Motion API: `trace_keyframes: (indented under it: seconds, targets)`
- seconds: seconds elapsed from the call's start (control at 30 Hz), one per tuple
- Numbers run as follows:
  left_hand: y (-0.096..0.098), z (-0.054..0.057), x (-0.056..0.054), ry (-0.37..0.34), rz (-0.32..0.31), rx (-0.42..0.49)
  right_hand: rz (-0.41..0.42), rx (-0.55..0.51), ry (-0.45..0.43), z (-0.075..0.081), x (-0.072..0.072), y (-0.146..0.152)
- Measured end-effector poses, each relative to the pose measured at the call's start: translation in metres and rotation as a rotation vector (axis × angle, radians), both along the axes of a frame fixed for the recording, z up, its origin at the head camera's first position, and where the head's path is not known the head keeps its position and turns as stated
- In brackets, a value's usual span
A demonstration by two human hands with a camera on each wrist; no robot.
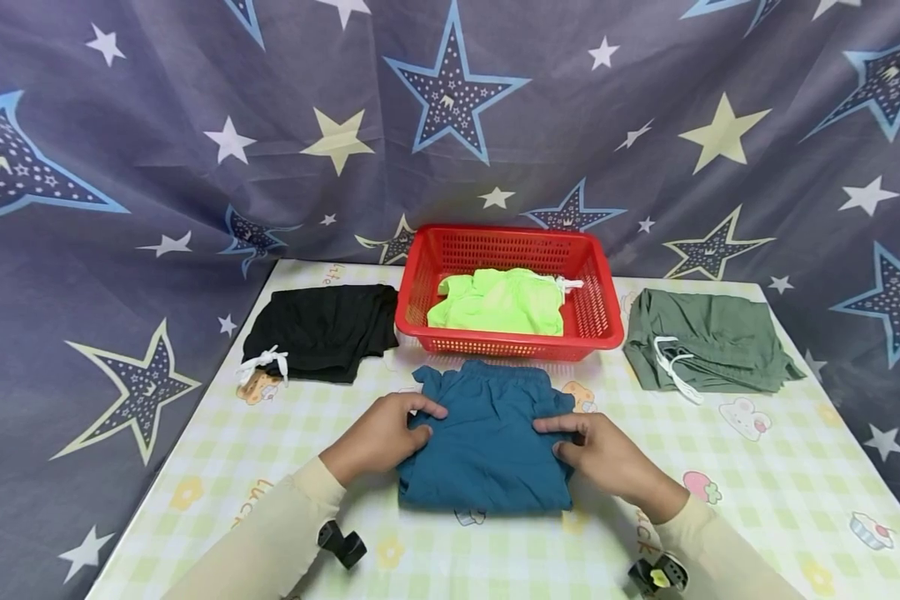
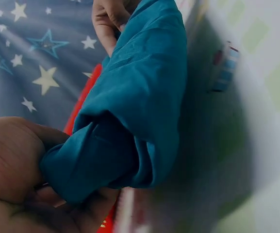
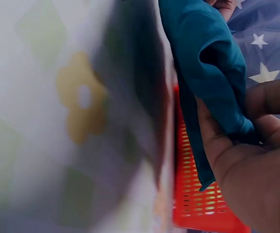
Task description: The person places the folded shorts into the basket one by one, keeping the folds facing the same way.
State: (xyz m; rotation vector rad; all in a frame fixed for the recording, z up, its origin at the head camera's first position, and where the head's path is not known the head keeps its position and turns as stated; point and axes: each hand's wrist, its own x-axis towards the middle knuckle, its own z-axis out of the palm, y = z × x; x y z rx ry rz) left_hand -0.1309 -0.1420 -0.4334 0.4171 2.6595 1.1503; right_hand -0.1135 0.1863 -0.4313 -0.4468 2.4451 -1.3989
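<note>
Folded teal shorts with a gathered waistband at the far edge lie in front of the red basket. On their left side, my left hand pinches the cloth between thumb and fingers. My right hand pinches the right side in the same way. In the left wrist view, the folded side of the shorts bulges up in layers beside the left hand. The right wrist view has the right thumb under a flap of the cloth; some fingertips are hidden by the fabric.
Behind the shorts stands a red perforated basket with a folded neon-green garment in it. Black folded shorts with a white drawstring lie to the left, grey-green ones to the right. A checked cloth covers the table; a starry curtain hangs behind.
</note>
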Motion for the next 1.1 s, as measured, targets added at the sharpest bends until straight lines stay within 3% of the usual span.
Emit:
trace_keyframes:
  seconds: [0.23, 0.73, 1.1]
  targets:
    - [0.001, 0.028, 0.001, 0.038, -0.025, 0.0, -0.018, 0.008, 0.052, 0.026, 0.002, 0.003]
    - [-0.001, 0.065, 0.001, 0.139, -0.085, 0.003, -0.064, 0.064, 0.119, 0.061, 0.003, 0.005]
    - [0.012, 0.085, -0.022, 0.174, -0.045, 0.009, -0.146, 0.037, 0.163, 0.078, -0.023, 0.007]
